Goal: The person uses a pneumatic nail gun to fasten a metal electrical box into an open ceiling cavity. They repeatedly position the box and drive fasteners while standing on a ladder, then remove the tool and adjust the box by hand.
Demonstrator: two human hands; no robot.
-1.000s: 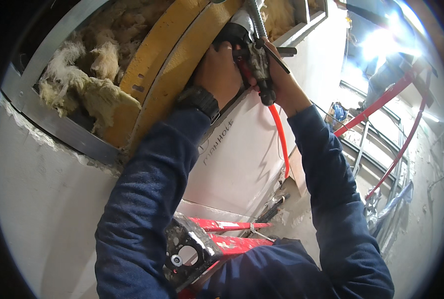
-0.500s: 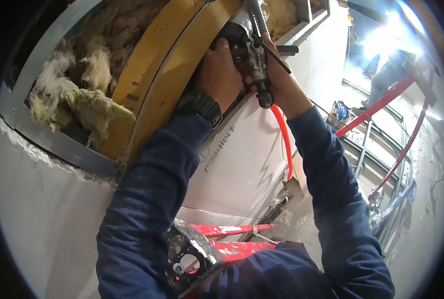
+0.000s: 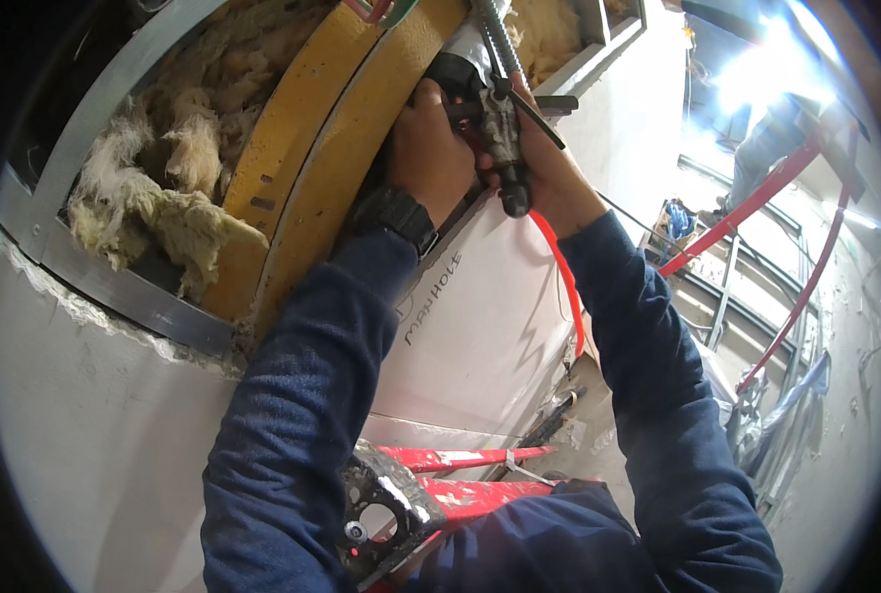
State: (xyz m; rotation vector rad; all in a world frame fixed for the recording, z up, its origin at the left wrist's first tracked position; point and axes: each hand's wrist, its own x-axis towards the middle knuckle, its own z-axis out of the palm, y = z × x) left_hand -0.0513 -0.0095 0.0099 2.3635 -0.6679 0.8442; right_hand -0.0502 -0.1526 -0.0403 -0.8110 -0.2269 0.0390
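Two hands work overhead at the wall opening, closed around one tool.

We grip a grey-and-black hand tool (image 3: 504,133) in our right hand (image 3: 549,173), fingers wrapped tight around its handle, just below a flexible metal conduit (image 3: 495,35). Our left hand (image 3: 430,148), a black watch (image 3: 396,217) on its wrist, is curled against the tool's head beside the yellow pipe (image 3: 332,158). Insulation wool (image 3: 164,188) fills the cavity to the left.

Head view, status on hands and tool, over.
Left hand gripping black part by yellow duct. Right hand shut on pliers at flex conduit. Insulation exposed, clear of hands.
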